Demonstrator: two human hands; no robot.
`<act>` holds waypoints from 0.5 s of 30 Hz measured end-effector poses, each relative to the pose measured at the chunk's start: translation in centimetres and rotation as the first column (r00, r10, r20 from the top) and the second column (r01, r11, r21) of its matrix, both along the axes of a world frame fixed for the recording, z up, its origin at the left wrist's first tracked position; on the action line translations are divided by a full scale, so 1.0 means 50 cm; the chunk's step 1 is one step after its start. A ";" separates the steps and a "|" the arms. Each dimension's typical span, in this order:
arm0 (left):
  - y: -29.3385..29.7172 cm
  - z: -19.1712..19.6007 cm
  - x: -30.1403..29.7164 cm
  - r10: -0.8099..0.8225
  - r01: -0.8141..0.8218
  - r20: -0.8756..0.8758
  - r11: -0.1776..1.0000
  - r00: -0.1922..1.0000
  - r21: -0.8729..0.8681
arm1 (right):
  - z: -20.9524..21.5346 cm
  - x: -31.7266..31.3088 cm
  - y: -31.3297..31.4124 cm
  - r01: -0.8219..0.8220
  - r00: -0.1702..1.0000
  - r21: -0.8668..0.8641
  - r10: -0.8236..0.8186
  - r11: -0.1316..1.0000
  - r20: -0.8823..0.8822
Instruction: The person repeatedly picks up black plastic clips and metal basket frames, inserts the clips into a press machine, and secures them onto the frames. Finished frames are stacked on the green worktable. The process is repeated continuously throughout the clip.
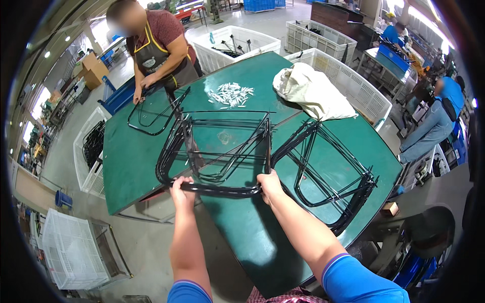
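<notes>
Both my hands grip a bundle of black bent metal frames [217,190] at its near rounded edge, over the green table [252,227]. My left hand [183,188] is closed round the bundle's near left corner. At the near right corner my right hand [269,183] wraps round the same tubes. The frames are nested together, with thin rods crossing between their sides. A second stack of black frames [323,177] lies on the table just right of my right hand. Beyond my bundle, a pile of small white pieces [231,95] is spread on the table.
Across the table at the left, a person in an apron [161,45] handles a single black frame [151,118]. A cream cloth sack [313,91] rests at the far right edge. White plastic crates [348,81] stand behind the table. Another person in blue [444,106] sits at the right.
</notes>
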State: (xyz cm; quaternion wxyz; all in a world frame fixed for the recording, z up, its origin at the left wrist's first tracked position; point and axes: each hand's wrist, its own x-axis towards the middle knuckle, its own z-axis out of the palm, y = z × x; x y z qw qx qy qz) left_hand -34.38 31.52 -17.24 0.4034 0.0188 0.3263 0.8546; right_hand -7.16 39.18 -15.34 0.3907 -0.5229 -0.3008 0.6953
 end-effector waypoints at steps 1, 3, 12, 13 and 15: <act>-0.015 0.021 0.017 0.002 -0.001 -0.016 0.999 1.000 0.040 | 0.003 0.013 -0.008 -0.003 0.999 0.020 0.004 1.000 -0.044; -0.033 0.075 0.063 0.003 0.000 -0.035 0.998 0.999 0.063 | 0.047 0.034 -0.047 0.113 0.987 0.018 -0.110 0.993 -0.114; -0.020 0.149 0.281 -0.399 0.477 -0.307 0.843 0.864 0.248 | 0.063 0.287 -0.246 0.447 0.873 0.124 -0.402 0.886 -0.276; -0.002 0.136 0.315 -0.458 0.513 -0.246 0.822 0.854 0.248 | 0.071 0.316 -0.259 0.507 0.840 0.104 -0.463 0.855 -0.283; 0.027 0.112 0.399 -0.572 0.586 -0.133 0.770 0.809 0.252 | 0.071 0.380 -0.290 0.600 0.794 0.128 -0.569 0.789 -0.216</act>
